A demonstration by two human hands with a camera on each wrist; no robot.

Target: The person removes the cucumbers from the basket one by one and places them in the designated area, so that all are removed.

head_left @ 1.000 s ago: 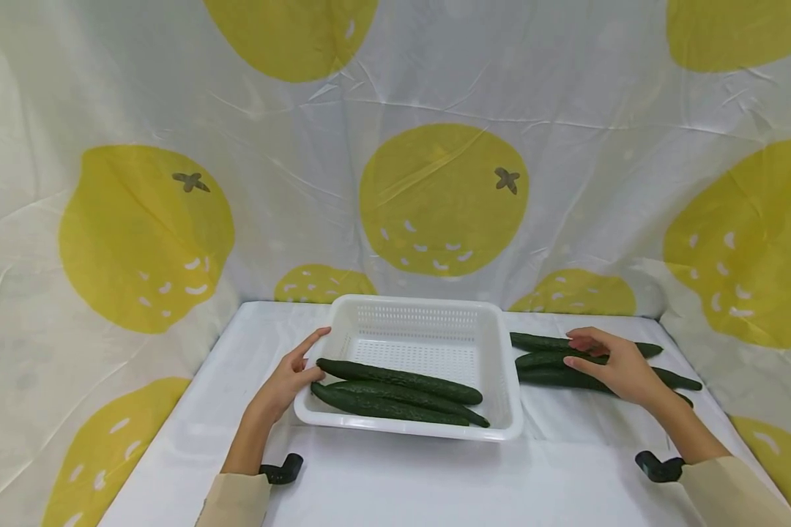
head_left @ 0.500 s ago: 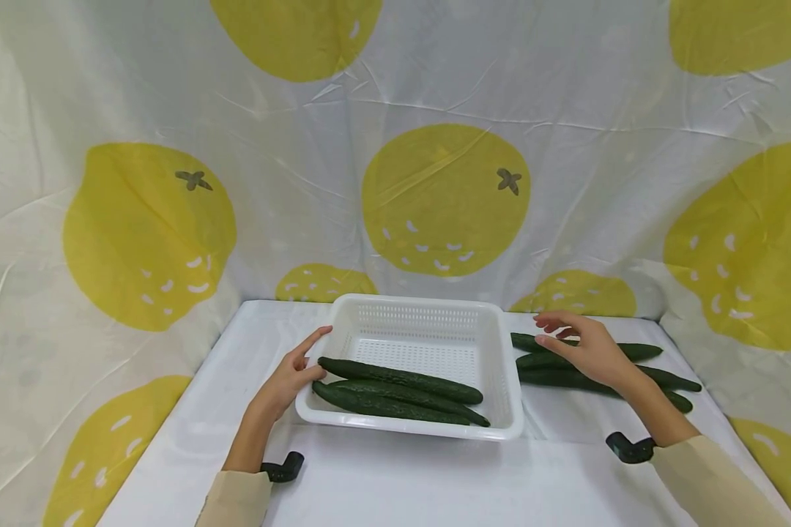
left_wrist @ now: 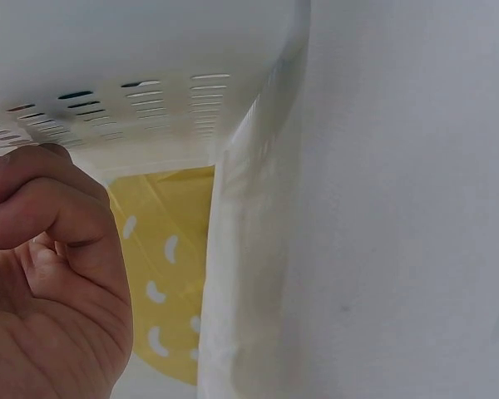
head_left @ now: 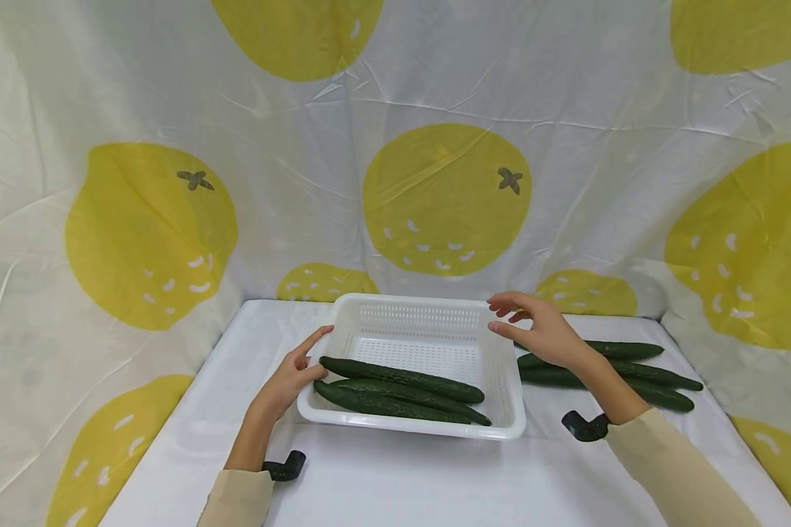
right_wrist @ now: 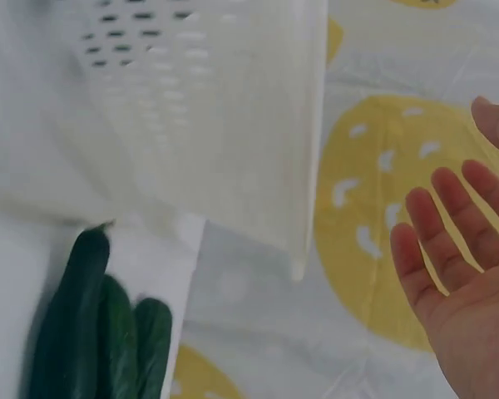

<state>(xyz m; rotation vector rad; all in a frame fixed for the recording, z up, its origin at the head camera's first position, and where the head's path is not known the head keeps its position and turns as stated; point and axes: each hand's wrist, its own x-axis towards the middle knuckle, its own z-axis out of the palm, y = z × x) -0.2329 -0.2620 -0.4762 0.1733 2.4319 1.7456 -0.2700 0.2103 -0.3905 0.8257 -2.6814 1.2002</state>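
Note:
A white perforated plastic basket [head_left: 414, 430] is on the white table, with 3 dark green cucumbers [head_left: 405, 379] lying along its near side. My left hand [head_left: 286, 384] grips its left side; in the left wrist view, curled fingers [left_wrist: 75, 199] sit by the slotted wall. Over the basket's back right corner is my right hand [head_left: 542, 333], fingers spread and holding nothing. The right wrist view has that palm [right_wrist: 482, 324] apart from the basket's wall [right_wrist: 241, 150]. Several more cucumbers [head_left: 662, 377] lie on the table to the right, partly behind the right forearm.
A pale curtain [head_left: 290, 183] printed with yellow fruit hangs around the back and sides of the table [head_left: 395, 483]. Each wrist wears a black camera mount, the left one [head_left: 286, 466] and the right one [head_left: 585, 426].
My right hand has moved left, from above the loose cucumbers to the basket's back right corner. My left hand and the basket have stayed in place.

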